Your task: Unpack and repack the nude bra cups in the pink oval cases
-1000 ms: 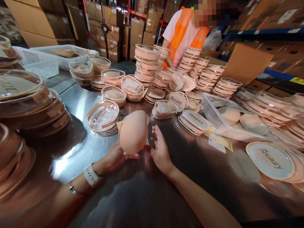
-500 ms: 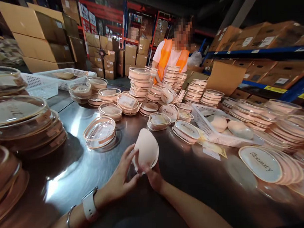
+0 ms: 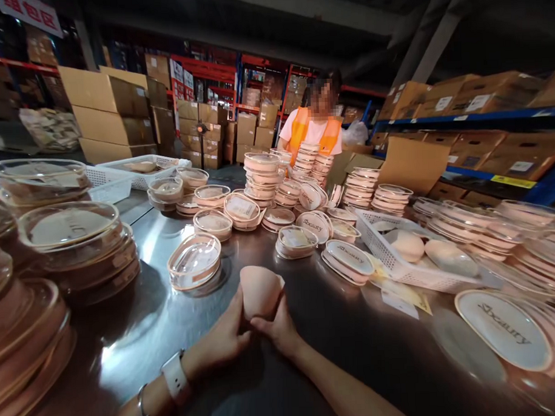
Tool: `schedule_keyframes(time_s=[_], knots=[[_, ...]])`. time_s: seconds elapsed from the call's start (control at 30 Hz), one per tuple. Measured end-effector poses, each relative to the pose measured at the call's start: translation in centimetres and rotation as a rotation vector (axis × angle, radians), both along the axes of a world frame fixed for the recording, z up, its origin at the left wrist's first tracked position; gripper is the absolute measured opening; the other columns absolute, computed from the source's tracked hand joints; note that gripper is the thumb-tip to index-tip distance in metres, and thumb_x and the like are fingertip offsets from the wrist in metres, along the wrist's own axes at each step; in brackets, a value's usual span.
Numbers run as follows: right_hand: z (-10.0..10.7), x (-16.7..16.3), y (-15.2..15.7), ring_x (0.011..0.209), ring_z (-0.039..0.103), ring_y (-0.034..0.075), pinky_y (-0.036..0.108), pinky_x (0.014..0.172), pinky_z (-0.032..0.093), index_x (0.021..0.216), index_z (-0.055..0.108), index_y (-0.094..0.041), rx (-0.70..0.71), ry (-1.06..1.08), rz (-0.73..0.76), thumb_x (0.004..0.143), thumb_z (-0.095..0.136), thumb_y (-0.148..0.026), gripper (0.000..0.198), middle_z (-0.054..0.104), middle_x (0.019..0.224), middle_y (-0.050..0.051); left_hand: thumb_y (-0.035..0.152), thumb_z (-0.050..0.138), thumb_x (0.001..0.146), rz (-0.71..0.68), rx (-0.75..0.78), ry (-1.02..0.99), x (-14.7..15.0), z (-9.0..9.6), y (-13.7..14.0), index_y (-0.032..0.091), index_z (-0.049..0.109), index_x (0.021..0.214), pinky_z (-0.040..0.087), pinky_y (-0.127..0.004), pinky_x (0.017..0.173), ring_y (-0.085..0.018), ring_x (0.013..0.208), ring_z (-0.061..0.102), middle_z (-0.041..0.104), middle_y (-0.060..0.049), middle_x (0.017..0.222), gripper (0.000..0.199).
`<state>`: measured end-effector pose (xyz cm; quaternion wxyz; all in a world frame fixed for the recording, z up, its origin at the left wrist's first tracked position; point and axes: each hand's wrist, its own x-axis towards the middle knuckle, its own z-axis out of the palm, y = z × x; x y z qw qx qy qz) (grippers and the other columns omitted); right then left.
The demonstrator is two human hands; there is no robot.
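Over the steel table [image 3: 156, 315], near and right of a clear case [image 3: 194, 263], the cup [image 3: 261, 292] is held up — left hand [image 3: 225, 338] loosely curled on its left side, right hand [image 3: 282, 330] gripping the right, thumb nearest — where light, even pressure should spare its shape.

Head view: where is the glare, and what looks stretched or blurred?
Head view: white glare on the table, left of the left hand; the lower-left stack looks soft and stretched; the cup shows a clear outline.
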<state>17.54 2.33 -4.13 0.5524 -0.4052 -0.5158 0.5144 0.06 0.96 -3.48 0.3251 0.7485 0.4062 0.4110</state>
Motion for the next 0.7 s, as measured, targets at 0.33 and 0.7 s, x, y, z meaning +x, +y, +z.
schedule_keyframes(time_s=[0.33, 0.7], knots=[[2.2, 1.1, 0.7, 0.094, 0.071, 0.024, 0.039, 0.086, 0.056, 0.101, 0.071, -0.021, -0.389, 0.555, 0.301, 0.055, 0.078, -0.074, 0.07, 0.076, 0.1, 0.006, 0.036, 0.049, 0.09, 0.64, 0.343, 0.642, -8.6, 3.1, 5.6, 0.011, 0.065, 0.108, 0.002, -0.079, 0.108, -0.044, 0.132, 0.047, 0.064, -0.024, 0.127, 0.034], [4.1, 2.6, 0.9, 0.098, 0.07, 0.034, 0.049, 0.084, 0.059, 0.116, 0.062, -0.03, 0.264, 0.013, -0.353, 0.059, 0.085, -0.042, 0.062, 0.072, 0.107, 0.007, 0.016, 0.055, 0.08, 0.294, 0.68, 0.606, -6.4, 2.8, 4.7, 0.028, 0.069, 0.08, 0.054, -0.04, 0.087, -0.027, 0.102, 0.069, 0.074, -0.004, 0.112, 0.019]])
